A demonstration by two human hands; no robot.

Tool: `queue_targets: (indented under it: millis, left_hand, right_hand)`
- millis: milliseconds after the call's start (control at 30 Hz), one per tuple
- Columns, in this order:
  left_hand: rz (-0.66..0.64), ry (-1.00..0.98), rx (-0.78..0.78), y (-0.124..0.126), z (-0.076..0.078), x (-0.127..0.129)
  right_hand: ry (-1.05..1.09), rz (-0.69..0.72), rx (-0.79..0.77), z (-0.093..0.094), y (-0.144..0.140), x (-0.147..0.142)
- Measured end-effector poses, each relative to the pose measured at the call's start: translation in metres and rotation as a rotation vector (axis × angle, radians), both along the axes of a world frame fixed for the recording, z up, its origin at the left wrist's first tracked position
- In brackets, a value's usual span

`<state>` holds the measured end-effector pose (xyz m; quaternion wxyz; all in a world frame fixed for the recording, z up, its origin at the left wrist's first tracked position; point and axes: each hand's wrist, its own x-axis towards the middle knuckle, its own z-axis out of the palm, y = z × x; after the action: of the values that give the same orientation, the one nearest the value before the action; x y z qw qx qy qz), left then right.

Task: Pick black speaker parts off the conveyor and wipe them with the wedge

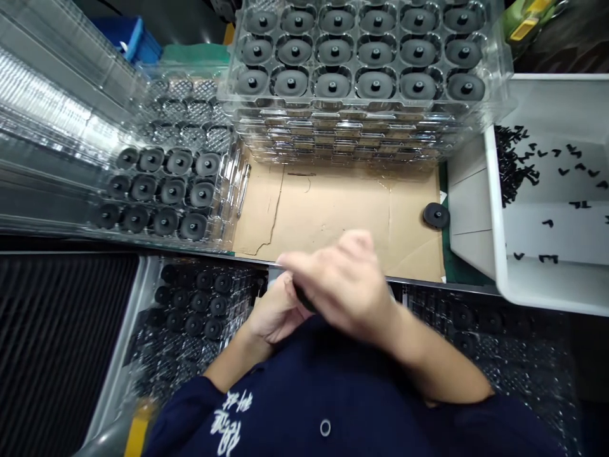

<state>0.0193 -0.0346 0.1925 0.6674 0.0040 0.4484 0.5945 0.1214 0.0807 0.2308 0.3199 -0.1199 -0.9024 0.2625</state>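
Note:
My left hand [280, 311] is closed around a black part [304, 298] in front of my body, just below the table's front edge. Only a dark sliver of that part shows between the hands, so its full shape is hidden. My right hand [349, 282] lies over it, fingers curled and smeared by motion; whether it grips anything is unclear. On the cardboard [333, 209] beyond, toward the right, rests a loose black round disc [436, 216] with a small raised centre.
Stacked clear plastic trays [366, 105] with black discs stand at the back. Another tray [209, 190], partly filled with discs, sits left. A white bin [499, 254] at right contains small black angled pieces [516, 165]. More trays [195, 304] lie below the table edge.

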Motion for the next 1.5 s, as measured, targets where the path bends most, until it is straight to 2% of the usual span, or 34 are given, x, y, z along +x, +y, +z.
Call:
queue_targets:
  millis: [67, 167, 200, 267, 333, 433, 567, 667, 733, 767, 833, 867, 933, 1000, 1067, 1133, 1267, 1300, 1400, 1433, 1500]
  left_hand:
    - [0.033, -0.075, 0.057, -0.001, 0.0, -0.005]
    - [0.072, -0.216, 0.142, -0.003, 0.002, -0.012]
    - [0.081, -0.246, 0.16, -0.003, 0.003, -0.014]
    - [0.092, -0.271, 0.177, -0.003, 0.002, -0.018]
    - [0.091, -0.285, 0.185, -0.003, 0.0, -0.021]
    - [0.089, -0.286, 0.175, -0.002, -0.004, -0.023]
    - [0.087, -0.284, 0.187, 0.001, -0.004, -0.021]
    - [0.104, -0.262, 0.204, 0.002, 0.0, -0.019]
    - [0.126, -0.226, 0.2, 0.002, 0.003, -0.017]
    - [0.132, -0.202, 0.197, 0.002, 0.004, -0.016]
    - [0.144, -0.141, 0.193, 0.002, 0.003, -0.013]
    - [0.156, -0.107, 0.194, 0.001, 0.002, -0.011]
    - [0.169, -0.038, 0.184, 0.001, -0.001, -0.009]
    - [0.149, 0.021, 0.159, 0.003, -0.004, -0.009]
    - [0.125, 0.069, 0.147, 0.006, -0.005, -0.009]
    - [0.138, 0.113, 0.173, 0.01, -0.004, -0.007]
    - [0.109, 0.134, 0.235, 0.018, 0.004, 0.002]
    - [0.082, 0.124, 0.243, 0.018, 0.007, 0.003]
    - [0.023, 0.093, 0.261, 0.015, 0.012, 0.001]
    - [0.017, 0.087, 0.266, 0.014, 0.012, 0.0]
    - [0.023, 0.075, 0.254, 0.012, 0.013, 0.001]
  right_hand:
    - [-0.091, -0.116, -0.114, -0.027, 0.022, 0.003]
    - [-0.355, -0.417, -0.413, -0.082, 0.053, 0.021]
    - [-0.473, -0.545, -0.42, -0.099, 0.059, 0.029]
    - [-0.628, -0.678, -0.386, -0.126, 0.062, 0.046]
    - [-0.702, -0.646, -0.403, -0.139, 0.057, 0.058]
    - [-0.721, -0.499, -0.49, -0.144, 0.042, 0.065]
    - [-0.556, -0.591, -0.417, -0.159, 0.025, 0.057]
    - [-0.499, -0.525, -0.462, -0.167, 0.028, 0.049]
    - [-0.496, -0.459, -0.502, -0.154, 0.035, 0.044]
    - [-0.479, -0.44, -0.521, -0.139, 0.037, 0.041]
    - [-0.392, -0.422, -0.535, -0.097, 0.033, 0.034]
    - [-0.259, -0.412, -0.542, -0.073, 0.026, 0.03]
    - [-0.028, -0.312, -0.453, -0.031, 0.005, 0.02]
    - [0.062, -0.181, -0.309, -0.005, -0.017, 0.012]
    - [0.014, -0.055, -0.264, 0.004, -0.029, 0.007]
    - [-0.057, -0.003, -0.26, 0.003, -0.029, 0.003]
    - [0.038, -0.156, -0.117, -0.001, -0.017, 0.009]
    - [0.068, -0.134, -0.103, -0.002, -0.016, 0.014]
    - [0.036, 0.052, -0.154, -0.003, -0.018, 0.035]
    - [-0.012, 0.061, -0.18, -0.002, -0.019, 0.041]
    - [-0.105, -0.053, -0.176, 0.001, -0.018, 0.049]
